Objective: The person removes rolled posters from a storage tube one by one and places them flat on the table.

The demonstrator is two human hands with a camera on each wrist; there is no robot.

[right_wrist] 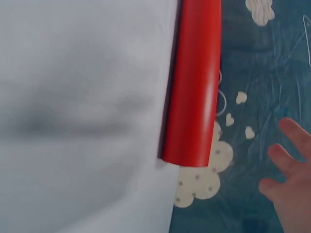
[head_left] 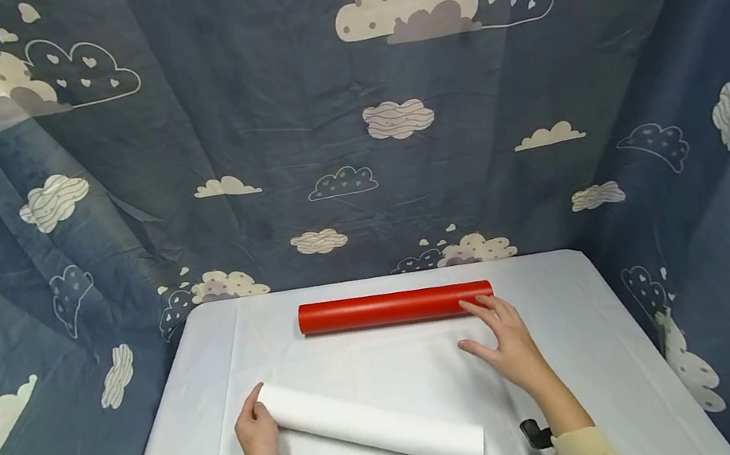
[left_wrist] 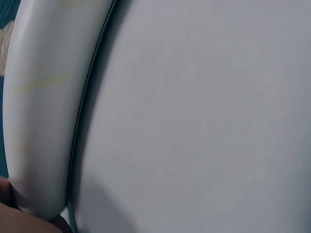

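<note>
Your right hand (head_left: 511,344) sits near the far right part of the surface (head_left: 569,322), with its fingers (head_left: 483,307) released and spread. The tips touch, or all but touch, the near side of the red roll (head_left: 396,307) at its right end. From the right wrist view the fingers (right_wrist: 286,160) appear splayed and apart from the roll's end (right_wrist: 194,92), so you cannot be sure of contact, but nothing is gripped.

The red roll lies close to the far edge of the surface, its long axis running left to right, parallel to that edge. It lies just ahead of your right fingers, toward the far edge, and only its right end is within their reach. Your right hand is by far the nearer one to it.

Your left hand (head_left: 257,432) is at the near left part of the surface, with its fingers curled round the left end of the white roll (head_left: 376,425). That roll lies slantwise, its far end pointing toward the near right corner. The left wrist view shows the white roll (left_wrist: 43,107) close up against the pale surface (left_wrist: 204,121), with only a sliver of the hand in the corner.

The two rolls lie well apart, with bare surface between them. Behind the surface hangs a blue cloth with clouds (head_left: 330,104).
</note>
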